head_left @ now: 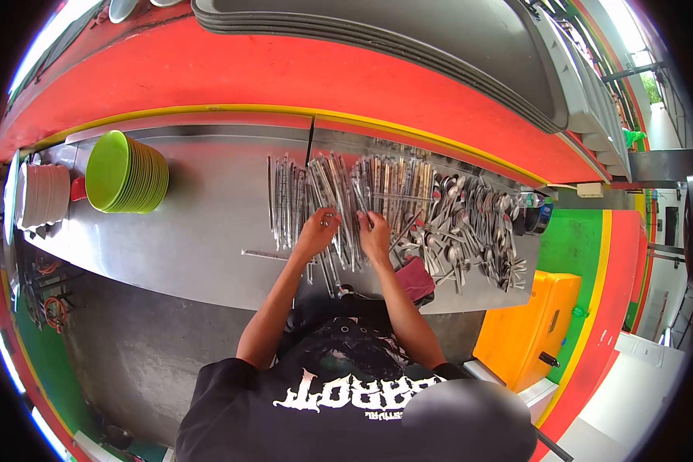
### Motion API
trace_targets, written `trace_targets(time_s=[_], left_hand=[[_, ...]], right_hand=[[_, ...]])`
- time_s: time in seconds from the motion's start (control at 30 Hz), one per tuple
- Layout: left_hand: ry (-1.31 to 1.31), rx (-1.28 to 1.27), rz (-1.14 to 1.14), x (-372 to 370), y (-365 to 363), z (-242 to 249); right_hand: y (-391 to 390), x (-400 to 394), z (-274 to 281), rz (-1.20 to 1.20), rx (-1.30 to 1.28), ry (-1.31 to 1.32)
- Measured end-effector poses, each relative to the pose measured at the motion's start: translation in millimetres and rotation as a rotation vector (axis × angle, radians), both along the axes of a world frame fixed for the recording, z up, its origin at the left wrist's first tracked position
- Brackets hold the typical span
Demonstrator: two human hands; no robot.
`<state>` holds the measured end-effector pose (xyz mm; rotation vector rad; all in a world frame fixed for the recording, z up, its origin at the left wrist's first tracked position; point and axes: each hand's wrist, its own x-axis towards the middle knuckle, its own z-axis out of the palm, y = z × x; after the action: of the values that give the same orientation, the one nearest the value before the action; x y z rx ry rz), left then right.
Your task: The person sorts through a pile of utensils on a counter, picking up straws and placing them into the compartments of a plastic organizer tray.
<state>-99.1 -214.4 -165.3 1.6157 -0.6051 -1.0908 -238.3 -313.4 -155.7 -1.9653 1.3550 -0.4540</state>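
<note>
My left hand (318, 233) is closed around long, thin metal chopsticks (336, 185) in the middle of the steel counter. Close beside it, my right hand (374, 235) has its fingers curled on the same kind of sticks, which stand out beyond both hands. More chopsticks (288, 196) lie in rows to the left, and another row (399, 181) lies to the right. A loose pile of metal spoons and other cutlery (470, 223) spreads farther right. Next to my right wrist sits a dark pink cloth (416, 280). One single chopstick (266, 254) lies crosswise at the left.
Stacked green bowls (127, 173) and white dishes (45, 195) stand on the counter (208, 223) at the left. Grey trays (408, 46) are piled on the red ledge (231, 73) behind. A yellow-orange box (525, 327) stands at the lower right.
</note>
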Motion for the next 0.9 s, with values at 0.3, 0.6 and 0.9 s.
trace_targets(time_s=[0.3,0.6,0.9], left_hand=[[0.277,-0.252,0.117,-27,-27,35],[0.364,-0.176,-0.027,-56,-34,110],[0.094,-0.505,0.239,-96,-62,139]], right_hand=[[4,-18,33,0.096,0.731,-0.541],[43,-43,79,0.098,0.922,-0.720],[47,-106,101,0.281,0.688,-0.692]])
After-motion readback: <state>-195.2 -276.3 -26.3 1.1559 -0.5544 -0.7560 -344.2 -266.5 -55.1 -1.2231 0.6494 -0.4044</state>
